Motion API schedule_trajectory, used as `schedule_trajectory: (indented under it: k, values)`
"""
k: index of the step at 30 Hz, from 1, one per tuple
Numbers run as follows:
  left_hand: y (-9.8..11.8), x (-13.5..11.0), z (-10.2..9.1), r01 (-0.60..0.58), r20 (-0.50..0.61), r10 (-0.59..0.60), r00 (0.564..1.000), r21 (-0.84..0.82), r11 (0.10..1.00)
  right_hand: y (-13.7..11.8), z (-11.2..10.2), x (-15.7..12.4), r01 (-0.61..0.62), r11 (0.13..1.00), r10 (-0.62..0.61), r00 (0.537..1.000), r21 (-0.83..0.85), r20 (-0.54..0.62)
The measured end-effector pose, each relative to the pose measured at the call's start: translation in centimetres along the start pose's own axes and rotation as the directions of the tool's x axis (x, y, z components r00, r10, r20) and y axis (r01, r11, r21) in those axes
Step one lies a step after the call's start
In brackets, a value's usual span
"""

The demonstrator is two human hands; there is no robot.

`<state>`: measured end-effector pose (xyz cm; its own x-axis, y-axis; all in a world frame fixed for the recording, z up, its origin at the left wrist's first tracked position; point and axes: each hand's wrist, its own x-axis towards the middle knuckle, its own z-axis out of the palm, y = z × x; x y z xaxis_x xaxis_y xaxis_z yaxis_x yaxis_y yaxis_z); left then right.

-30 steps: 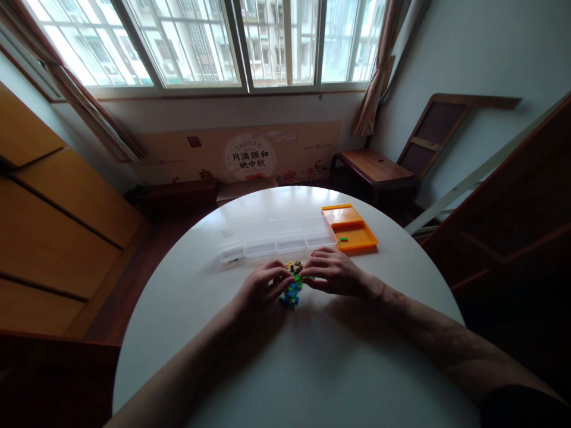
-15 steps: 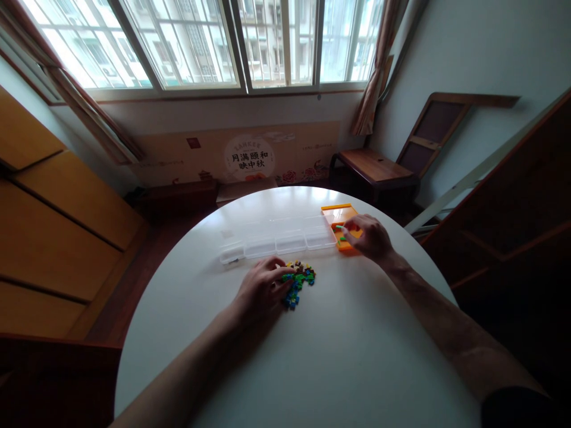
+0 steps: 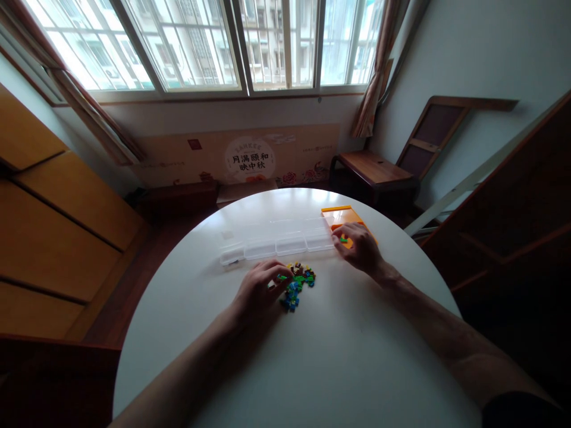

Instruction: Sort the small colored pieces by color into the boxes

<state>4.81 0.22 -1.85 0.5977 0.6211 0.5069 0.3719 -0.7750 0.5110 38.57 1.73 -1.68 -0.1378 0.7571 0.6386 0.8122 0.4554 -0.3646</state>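
A small heap of coloured bricks (image 3: 298, 284), green, blue, yellow and brown, lies in the middle of the round white table (image 3: 312, 356). My left hand (image 3: 259, 291) rests at the heap's left side, fingers curled and pinching a small green piece. My right hand (image 3: 359, 248) hovers over the near edge of the orange tray (image 3: 339, 215), fingers loosely bent and apart, with a green piece (image 3: 343, 240) just under the fingertips. A clear compartment box (image 3: 276, 241) lies behind the heap, left of the tray.
A wooden bench (image 3: 375, 169) and a leaning frame stand beyond the table on the right. Wooden panels fill the left side. Windows and a printed board run along the far wall.
My right hand went from the brick heap out to the orange tray, then drew back slightly toward me. My left hand stayed by the heap.
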Motion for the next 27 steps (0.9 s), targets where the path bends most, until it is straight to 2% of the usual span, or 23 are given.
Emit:
schedule_trajectory:
  k: [3, 7, 11, 21, 24, 27]
  values:
    - [0.5, 0.4, -0.3, 0.049, -0.039, -0.053, 0.998, -0.099, 0.994, -2.4, 0.2, -0.3, 0.152, 0.982, -0.156, 0.987, 0.111, 0.028]
    - [1.1, 0.9, -0.7, 0.117, -0.034, -0.128, 0.991, -0.23, 0.966, -5.7, 0.9, -1.2, 0.289, 0.932, -0.312, 0.947, 0.22, 0.075]
    - [1.3, 1.1, -0.4, 0.176, -0.014, -0.19, 0.982, -0.308, 0.935, -7.1, 1.9, -1.7, 0.393, 0.882, -0.429, 0.898, 0.26, 0.1]
    - [1.2, 1.0, 0.5, 0.228, 0.042, -0.235, 0.971, -0.461, 0.858, -7.0, 2.2, -1.8, 0.488, 0.852, -0.504, 0.863, 0.19, 0.043]
    - [1.3, 1.0, 0.5, 0.202, 0.015, -0.217, 0.976, -0.432, 0.879, -7.1, 2.2, -1.9, 0.466, 0.864, -0.484, 0.873, 0.192, 0.059]
    - [1.1, 0.9, 0.2, 0.149, -0.01, -0.16, 0.987, -0.316, 0.937, -6.8, 2.1, -1.8, 0.454, 0.87, -0.475, 0.877, 0.191, 0.078]
